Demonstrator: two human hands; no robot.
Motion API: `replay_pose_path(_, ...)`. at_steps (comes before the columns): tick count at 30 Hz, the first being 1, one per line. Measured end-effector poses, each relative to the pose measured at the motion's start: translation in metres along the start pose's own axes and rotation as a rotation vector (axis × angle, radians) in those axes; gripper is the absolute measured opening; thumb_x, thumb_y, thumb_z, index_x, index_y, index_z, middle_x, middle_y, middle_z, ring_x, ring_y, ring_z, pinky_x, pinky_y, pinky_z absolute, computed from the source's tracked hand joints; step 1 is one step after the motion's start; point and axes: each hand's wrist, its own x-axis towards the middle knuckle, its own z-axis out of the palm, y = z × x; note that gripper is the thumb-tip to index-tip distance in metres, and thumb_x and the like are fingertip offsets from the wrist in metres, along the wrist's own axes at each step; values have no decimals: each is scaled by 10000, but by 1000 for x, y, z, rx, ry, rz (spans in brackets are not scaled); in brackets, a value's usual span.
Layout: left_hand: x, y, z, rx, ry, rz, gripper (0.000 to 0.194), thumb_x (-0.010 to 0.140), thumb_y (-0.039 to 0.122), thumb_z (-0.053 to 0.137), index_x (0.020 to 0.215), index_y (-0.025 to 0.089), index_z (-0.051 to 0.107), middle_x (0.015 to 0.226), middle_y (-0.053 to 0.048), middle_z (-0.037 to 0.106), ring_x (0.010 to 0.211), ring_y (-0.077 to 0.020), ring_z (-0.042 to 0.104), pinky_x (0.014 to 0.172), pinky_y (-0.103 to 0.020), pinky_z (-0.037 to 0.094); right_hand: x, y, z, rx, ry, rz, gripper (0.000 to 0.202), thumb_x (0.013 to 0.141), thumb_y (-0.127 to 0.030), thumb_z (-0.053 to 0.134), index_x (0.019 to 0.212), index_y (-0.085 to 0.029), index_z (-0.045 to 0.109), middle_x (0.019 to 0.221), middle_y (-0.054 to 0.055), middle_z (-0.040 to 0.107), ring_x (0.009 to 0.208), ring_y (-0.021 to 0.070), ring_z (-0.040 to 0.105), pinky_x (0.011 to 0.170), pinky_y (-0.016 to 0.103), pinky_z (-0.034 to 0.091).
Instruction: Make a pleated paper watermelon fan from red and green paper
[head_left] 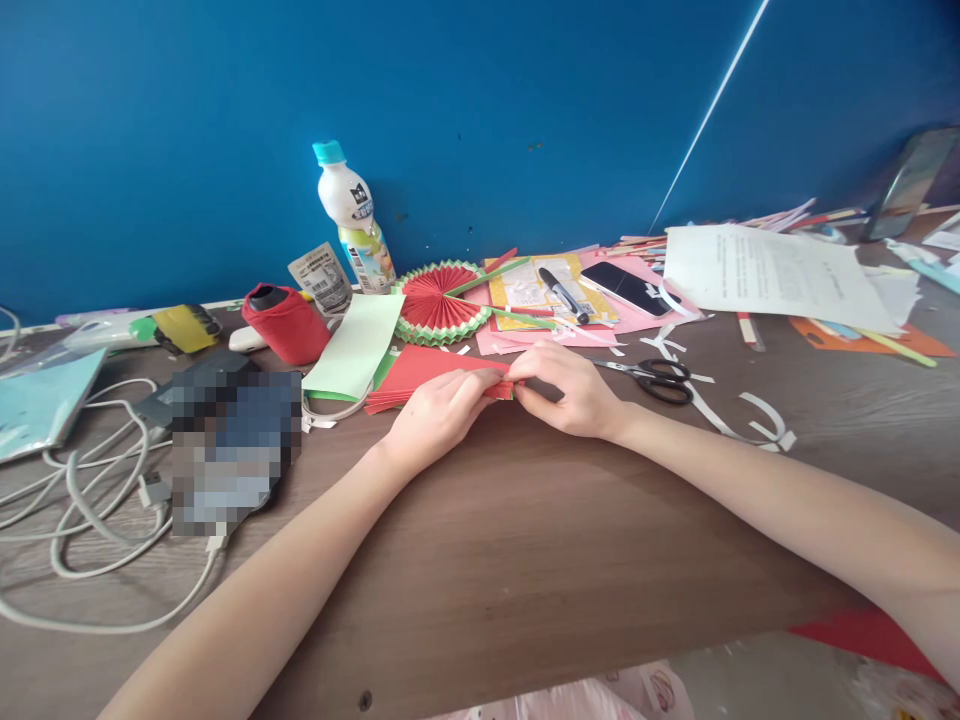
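Note:
Both hands meet over a fan-like stack of folded red paper (420, 370) on the brown desk. My left hand (444, 408) lies across it, fingers closed on its right part. At the narrow right end, my right hand (562, 388) pinches the paper between thumb and fingers, touching the left fingertips. Thin green edges show by the right fingertips. Behind the hands lies a round pleated red fan with a green zigzag rim (442, 300). Black-handled scissors (664, 381) lie just right of my right hand. A pale green sheet (356, 345) is left of the red stack.
A bottle (358, 225) stands against the blue wall (225, 130), near a red-wrapped roll (285, 325). White cables (71, 480) and a blurred-out device (240, 450) are at left. Behind lie a marker (562, 295) and a phone (630, 288); a printed sheet (780, 280) is at right.

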Motion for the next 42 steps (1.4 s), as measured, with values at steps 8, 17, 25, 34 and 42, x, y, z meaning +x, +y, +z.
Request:
replay_pose_path(8, -1, -1, 0, 35, -12, 46, 152, 877, 137, 407, 1009, 137, 483, 886, -71, 675, 767, -144, 638, 664, -248, 509, 0, 1, 1, -11, 15, -48, 86, 800, -114, 483, 774, -189, 514, 713, 31, 614, 689, 146, 536, 675, 324, 458)
replay_pose_path(17, -3, -1, 1, 34, -57, 22, 179, 877, 121, 386, 1022, 144, 488, 954, -75, 673, 823, -149, 637, 719, -263, 509, 1, 0, 0, -39, -9, -60, 97, 814, -123, 472, 776, -199, 519, 765, 35, 620, 719, 151, 532, 670, 322, 437)
replay_pose_path(25, 0, 2, -4, -99, -83, -72, 207, 880, 310, 432, 976, 134, 483, 922, -96, 668, 818, -170, 637, 683, -270, 513, 0, -1, 0, -44, -13, -57, 84, 810, -120, 491, 774, -191, 515, 789, 43, 616, 735, 156, 529, 674, 323, 428)
replay_pose_path(34, 1, 4, -3, -145, -99, -118, 141, 886, 273, 421, 880, 152, 494, 805, -50, 658, 698, -143, 617, 613, -244, 480, 1, -2, 0, -40, -47, -48, 90, 821, -140, 472, 766, -196, 516, 792, 44, 616, 730, 155, 509, 677, 323, 423)
replay_pose_path(42, 2, 4, -1, -142, -90, -149, 114, 879, 253, 434, 814, 175, 485, 731, -10, 640, 633, -117, 593, 587, -219, 449, 0, -2, 1, -34, -71, -43, 92, 822, -152, 465, 784, -199, 535, 798, 45, 607, 741, 157, 514, 693, 332, 429)
